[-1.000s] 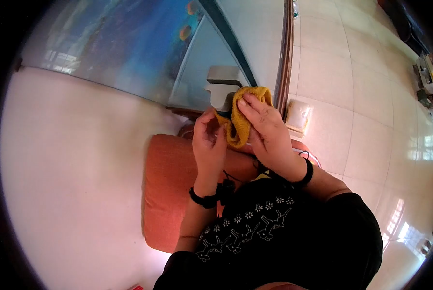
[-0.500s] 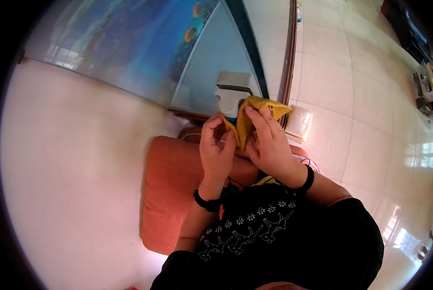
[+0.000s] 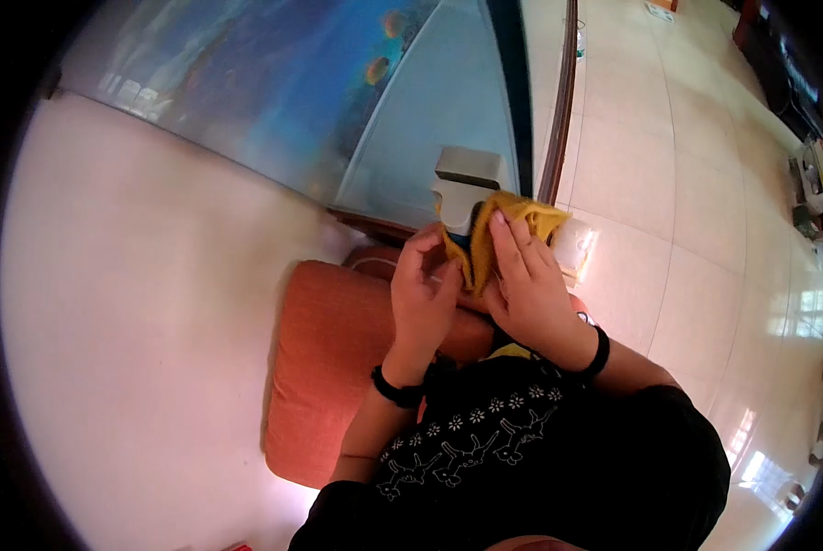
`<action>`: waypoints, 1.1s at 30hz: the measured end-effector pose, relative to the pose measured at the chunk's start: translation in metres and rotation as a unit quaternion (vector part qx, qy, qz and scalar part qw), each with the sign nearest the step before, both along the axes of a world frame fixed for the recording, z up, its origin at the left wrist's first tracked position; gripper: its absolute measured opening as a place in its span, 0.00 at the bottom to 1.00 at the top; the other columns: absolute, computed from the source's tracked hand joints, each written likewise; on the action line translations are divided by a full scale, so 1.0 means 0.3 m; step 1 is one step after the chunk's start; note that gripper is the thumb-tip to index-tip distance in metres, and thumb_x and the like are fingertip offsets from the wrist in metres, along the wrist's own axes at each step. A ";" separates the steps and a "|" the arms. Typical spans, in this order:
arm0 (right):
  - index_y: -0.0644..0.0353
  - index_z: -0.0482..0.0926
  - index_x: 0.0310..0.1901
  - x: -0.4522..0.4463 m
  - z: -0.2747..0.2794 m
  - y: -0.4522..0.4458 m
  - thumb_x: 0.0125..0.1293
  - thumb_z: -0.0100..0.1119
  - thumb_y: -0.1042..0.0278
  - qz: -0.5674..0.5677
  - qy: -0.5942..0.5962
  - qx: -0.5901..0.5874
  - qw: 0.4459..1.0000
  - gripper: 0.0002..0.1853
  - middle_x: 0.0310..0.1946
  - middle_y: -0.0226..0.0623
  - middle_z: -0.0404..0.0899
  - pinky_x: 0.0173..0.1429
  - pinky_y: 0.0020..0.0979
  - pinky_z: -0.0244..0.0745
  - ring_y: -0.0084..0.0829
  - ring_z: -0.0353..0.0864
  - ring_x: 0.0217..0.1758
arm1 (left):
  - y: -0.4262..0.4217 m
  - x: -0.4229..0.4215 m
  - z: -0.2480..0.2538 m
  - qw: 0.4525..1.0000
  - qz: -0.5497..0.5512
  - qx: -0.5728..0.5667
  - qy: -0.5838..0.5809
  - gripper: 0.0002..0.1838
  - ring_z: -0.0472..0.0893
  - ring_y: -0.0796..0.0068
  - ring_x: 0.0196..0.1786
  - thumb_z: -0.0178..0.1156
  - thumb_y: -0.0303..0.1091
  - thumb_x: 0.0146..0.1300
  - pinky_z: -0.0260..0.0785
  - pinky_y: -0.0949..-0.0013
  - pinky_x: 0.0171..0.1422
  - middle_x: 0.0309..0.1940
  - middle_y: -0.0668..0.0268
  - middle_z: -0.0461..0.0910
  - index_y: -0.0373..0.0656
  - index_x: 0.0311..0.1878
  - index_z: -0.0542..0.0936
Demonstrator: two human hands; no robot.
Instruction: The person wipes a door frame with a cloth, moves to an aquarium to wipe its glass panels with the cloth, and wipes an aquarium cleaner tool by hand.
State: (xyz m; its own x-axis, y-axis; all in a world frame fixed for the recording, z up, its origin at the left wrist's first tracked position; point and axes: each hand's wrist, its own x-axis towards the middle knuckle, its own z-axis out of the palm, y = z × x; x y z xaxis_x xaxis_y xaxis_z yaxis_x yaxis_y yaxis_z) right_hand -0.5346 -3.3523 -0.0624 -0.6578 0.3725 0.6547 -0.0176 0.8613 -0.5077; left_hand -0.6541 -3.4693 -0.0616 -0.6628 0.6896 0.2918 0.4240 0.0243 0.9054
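A mustard-yellow cloth (image 3: 487, 257) is draped around a small white-and-blue device (image 3: 456, 209), whose kind I cannot make out. My left hand (image 3: 423, 292) pinches the cloth's left side near the device's lower end, fingers curled. On the other side, my right hand (image 3: 533, 286) grips the cloth, with its fingers laid along the fold and its thumb underneath. The device's white top sticks out above the cloth; its lower part is mostly hidden. Just beyond it is a grey-white block (image 3: 471, 165), and I cannot tell whether the two touch.
In front stands a table with a blue picture top (image 3: 274, 83) and a dark edge. An orange cushioned seat (image 3: 329, 367) is below my hands. A pale box-like item (image 3: 572, 246) lies right of the cloth. Cluttered shelves (image 3: 816, 184) line the far right.
The view has shifted slightly, so hands, cloth and device appear a little further right and lower. Both hands keep their hold on the cloth, with the fingers barely changed.
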 end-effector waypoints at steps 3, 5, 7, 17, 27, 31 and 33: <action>0.71 0.59 0.69 0.020 -0.038 0.004 0.52 0.60 0.76 0.010 -0.023 -0.020 0.999 0.40 0.61 0.60 0.67 0.57 0.45 0.71 0.54 0.75 0.49 | 0.014 0.015 0.020 0.999 0.010 0.015 -0.032 0.17 0.75 0.67 0.61 0.56 0.17 0.62 0.69 0.67 0.65 0.59 0.56 0.73 0.35 0.55 0.71; 0.71 0.59 0.69 0.027 -0.045 0.008 0.52 0.60 0.77 0.016 -0.022 -0.032 0.999 0.40 0.61 0.61 0.67 0.57 0.45 0.71 0.55 0.74 0.50 | 0.015 0.029 0.028 0.998 0.006 0.026 -0.048 0.18 0.77 0.67 0.59 0.57 0.17 0.62 0.69 0.67 0.64 0.59 0.57 0.73 0.35 0.55 0.71; 0.71 0.58 0.69 0.021 -0.025 0.028 0.53 0.61 0.78 0.039 0.051 -0.026 0.998 0.39 0.59 0.61 0.69 0.58 0.46 0.70 0.57 0.74 0.51 | 0.014 0.028 0.021 0.998 0.006 0.032 -0.046 0.18 0.77 0.68 0.59 0.57 0.17 0.62 0.69 0.67 0.64 0.59 0.56 0.74 0.35 0.55 0.71; 0.67 0.61 0.68 0.003 0.073 0.062 0.53 0.61 0.80 0.025 -0.006 0.054 0.998 0.38 0.59 0.60 0.69 0.64 0.46 0.69 0.57 0.72 0.58 | 0.046 0.033 -0.059 0.990 0.036 0.128 -0.038 0.14 0.78 0.73 0.54 0.60 0.17 0.60 0.70 0.72 0.58 0.51 0.58 0.79 0.34 0.50 0.75; 0.60 0.74 0.59 0.014 0.089 0.127 0.43 0.65 0.86 -0.024 -0.018 0.162 0.986 0.35 0.55 0.46 0.69 0.62 0.39 0.72 0.47 0.71 0.60 | 0.155 -0.023 0.054 0.891 0.021 0.413 -0.186 0.11 0.81 0.72 0.48 0.59 0.18 0.60 0.74 0.70 0.53 0.47 0.62 0.81 0.37 0.46 0.77; 0.61 0.73 0.58 -0.006 0.041 0.153 0.44 0.65 0.82 -0.017 -0.005 0.188 0.982 0.33 0.56 0.49 0.68 0.63 0.44 0.69 0.51 0.70 0.60 | 0.151 -0.102 0.113 0.925 0.033 0.224 0.305 0.13 0.81 0.61 0.47 0.60 0.27 0.56 0.73 0.61 0.53 0.46 0.64 0.82 0.41 0.46 0.77; 0.61 0.72 0.59 -0.013 0.044 0.147 0.45 0.65 0.82 -0.019 -0.007 0.188 0.982 0.34 0.57 0.49 0.66 0.64 0.45 0.67 0.51 0.68 0.61 | 0.157 -0.101 0.108 0.919 0.050 0.186 0.345 0.15 0.81 0.59 0.46 0.57 0.34 0.55 0.73 0.57 0.51 0.47 0.64 0.83 0.44 0.47 0.78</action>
State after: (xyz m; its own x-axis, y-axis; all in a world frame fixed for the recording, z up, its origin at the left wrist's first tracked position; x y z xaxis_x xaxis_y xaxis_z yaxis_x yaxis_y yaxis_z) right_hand -0.5385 -3.3082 -0.0491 -0.6584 0.1308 0.7412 0.0239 0.9879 -0.1531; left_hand -0.6842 -3.4223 -0.0291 -0.2866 0.4028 0.8692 0.9126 -0.1612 0.3756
